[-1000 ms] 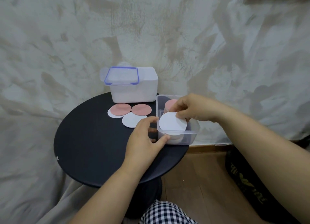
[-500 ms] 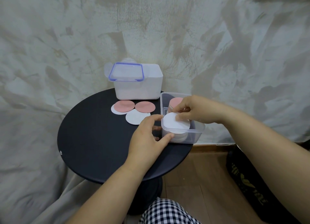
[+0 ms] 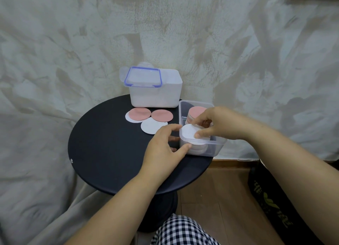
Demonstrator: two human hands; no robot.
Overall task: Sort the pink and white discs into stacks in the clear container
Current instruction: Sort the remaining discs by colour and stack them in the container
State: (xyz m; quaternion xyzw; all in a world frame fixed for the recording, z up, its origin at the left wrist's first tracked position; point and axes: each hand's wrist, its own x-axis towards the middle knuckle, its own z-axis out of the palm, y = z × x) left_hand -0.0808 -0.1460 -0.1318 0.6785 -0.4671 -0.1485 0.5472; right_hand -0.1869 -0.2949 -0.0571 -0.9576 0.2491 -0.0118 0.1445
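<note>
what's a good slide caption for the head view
Right hand holds a white disc over the clear container, left hand grips its corner; four discs lie on the table.

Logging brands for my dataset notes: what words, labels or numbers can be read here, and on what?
Dark bag: yellow-green lettering, too skewed and blurred to read.
Black table: small white mark at its edge, too small to read.
White box, clear container, white disc: no text visible.

Dark bag [image 3: 278,204] at lower right showing yellow-green lettering, skewed and partly cut off, not readable. Small white mark [image 3: 71,160] sitting on bench [image 3: 110,143] rim, too small to read. Nothing else bearing text.
</note>
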